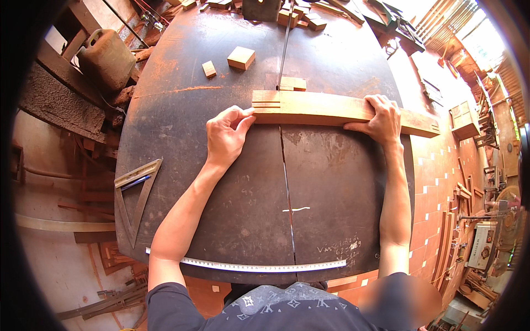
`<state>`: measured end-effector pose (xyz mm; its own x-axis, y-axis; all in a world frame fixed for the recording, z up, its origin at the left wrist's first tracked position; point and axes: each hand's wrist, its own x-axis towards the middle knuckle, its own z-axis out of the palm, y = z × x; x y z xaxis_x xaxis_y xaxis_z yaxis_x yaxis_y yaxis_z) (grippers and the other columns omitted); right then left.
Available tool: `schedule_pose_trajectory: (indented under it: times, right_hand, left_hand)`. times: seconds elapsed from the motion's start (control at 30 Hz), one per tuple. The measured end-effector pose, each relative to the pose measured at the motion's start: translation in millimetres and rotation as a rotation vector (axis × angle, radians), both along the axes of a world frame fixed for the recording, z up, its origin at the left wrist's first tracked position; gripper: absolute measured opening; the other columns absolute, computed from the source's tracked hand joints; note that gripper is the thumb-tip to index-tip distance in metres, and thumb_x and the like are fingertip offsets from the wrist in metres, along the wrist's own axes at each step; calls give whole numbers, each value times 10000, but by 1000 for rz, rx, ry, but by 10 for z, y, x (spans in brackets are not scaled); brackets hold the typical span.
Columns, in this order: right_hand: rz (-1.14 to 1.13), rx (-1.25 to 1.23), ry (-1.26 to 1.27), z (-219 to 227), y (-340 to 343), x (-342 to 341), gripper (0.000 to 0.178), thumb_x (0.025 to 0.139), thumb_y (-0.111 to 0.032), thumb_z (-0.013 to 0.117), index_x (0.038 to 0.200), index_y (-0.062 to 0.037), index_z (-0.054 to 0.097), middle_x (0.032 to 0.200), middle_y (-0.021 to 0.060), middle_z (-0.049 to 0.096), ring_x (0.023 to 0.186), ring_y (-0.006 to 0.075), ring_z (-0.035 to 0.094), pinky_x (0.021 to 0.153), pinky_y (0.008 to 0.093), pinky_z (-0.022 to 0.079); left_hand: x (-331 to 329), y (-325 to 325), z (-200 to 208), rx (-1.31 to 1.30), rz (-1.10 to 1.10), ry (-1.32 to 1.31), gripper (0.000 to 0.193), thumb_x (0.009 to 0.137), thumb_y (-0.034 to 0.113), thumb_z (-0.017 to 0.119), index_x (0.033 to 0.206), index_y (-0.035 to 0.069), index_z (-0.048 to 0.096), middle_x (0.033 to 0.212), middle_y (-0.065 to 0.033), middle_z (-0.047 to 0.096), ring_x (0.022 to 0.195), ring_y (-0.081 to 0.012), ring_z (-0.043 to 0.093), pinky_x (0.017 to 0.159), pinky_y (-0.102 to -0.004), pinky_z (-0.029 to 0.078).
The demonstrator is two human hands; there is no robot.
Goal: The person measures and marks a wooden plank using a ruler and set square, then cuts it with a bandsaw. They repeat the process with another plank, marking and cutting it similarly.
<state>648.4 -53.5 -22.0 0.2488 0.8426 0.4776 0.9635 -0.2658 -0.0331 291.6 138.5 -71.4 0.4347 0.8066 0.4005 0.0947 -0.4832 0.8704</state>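
A long squared wooden beam (326, 106) lies across the dark saw table (232, 215), its right end reaching past the table's edge. Narrow parallel cuts show in its left end, and slots mark the right end too. My left hand (225, 135) is closed, thumb and fingers pinching the beam's left end at the near corner. Farther right, my right hand (385, 120) grips the beam, fingers over the top and thumb along the near side. A thin upright saw blade (284, 49) meets the beam's far edge near its left end. Just behind the beam sits a small wood block (292, 83).
Two loose wood blocks (241, 58) lie at the far left, with several offcuts (316, 22) along the back. A triangular square (138, 172) with a blue pen (136, 182) rests at the left edge. A white measuring strip (265, 268) runs along the front. A jerrycan (105, 58) stands beyond the table.
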Motion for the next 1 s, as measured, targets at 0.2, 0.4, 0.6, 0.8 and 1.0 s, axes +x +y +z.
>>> schedule_pose_trajectory:
  times: [0.2, 0.4, 0.6, 0.8, 1.0]
  right_hand:
    - [-1, 3, -2, 8, -10, -3, 910, 533, -787, 968, 1044, -58, 780, 1011, 88, 756, 971, 294, 734, 949, 431, 533]
    - [-3, 13, 7, 22, -4, -33, 905, 530, -780, 970, 1037, -56, 775, 1017, 86, 756, 979, 293, 732, 940, 431, 529]
    - [-11, 14, 2, -3, -7, -19, 909, 532, -779, 968, 1053, -58, 782, 1018, 89, 756, 975, 299, 732, 938, 432, 531]
    - [-2, -3, 15, -2, -4, 3, 906, 535, -773, 972, 1060, -61, 779, 1024, 93, 756, 991, 308, 731, 950, 439, 532]
    - [0, -6, 12, 3, -9, 0, 911, 541, -779, 971, 1065, -59, 779, 1024, 94, 755, 992, 304, 731, 959, 437, 531]
  left_hand:
    - [7, -9, 23, 8, -5, 5, 73, 981, 21, 832, 984, -25, 776, 880, -83, 817, 807, -67, 739, 712, -268, 565]
    - [31, -26, 43, -35, 8, 17, 171, 1003, 25, 826, 898, -13, 696, 971, -45, 850, 848, -34, 716, 752, -251, 584]
    - [21, -37, 92, 22, 39, 81, 158, 997, 24, 827, 913, -22, 701, 989, -60, 857, 853, -45, 738, 763, -256, 598]
    - [26, -14, 50, 13, 40, 60, 161, 989, 26, 838, 906, -23, 708, 989, -65, 861, 849, -47, 737, 761, -260, 597]
    - [2, -27, 59, 21, 29, 75, 173, 987, 25, 838, 894, -24, 702, 998, -77, 865, 862, -33, 720, 756, -252, 586]
